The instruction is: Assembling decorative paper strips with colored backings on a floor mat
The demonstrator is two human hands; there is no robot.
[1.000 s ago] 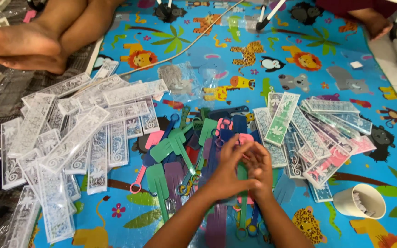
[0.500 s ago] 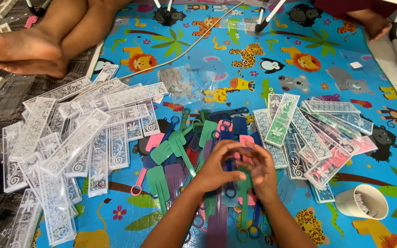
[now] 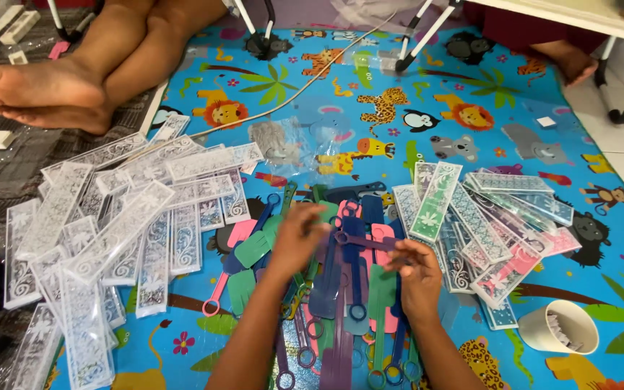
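My left hand [image 3: 299, 238] and my right hand [image 3: 417, 273] hover over a heap of flat coloured plastic pieces with ring ends [image 3: 341, 303], in blue, green, pink and purple. Between the hands lies one purple piece [image 3: 364, 243], held crosswise. The left fingers pinch its ring end and the right fingers pinch the other end. Both forearms come in from the bottom edge.
Clear patterned sleeves [image 3: 110, 231] are piled at the left and filled packets [image 3: 485, 224] at the right, on an animal-print mat [image 3: 471, 123]. A white cup [image 3: 543, 334] stands at the lower right. Another person's bare feet [image 3: 45, 90] rest at the top left; white frame legs [image 3: 427, 32] stand behind.
My hands were pressed together over the heap. They have since moved apart and a purple piece now spans between them. The view has shifted slightly.
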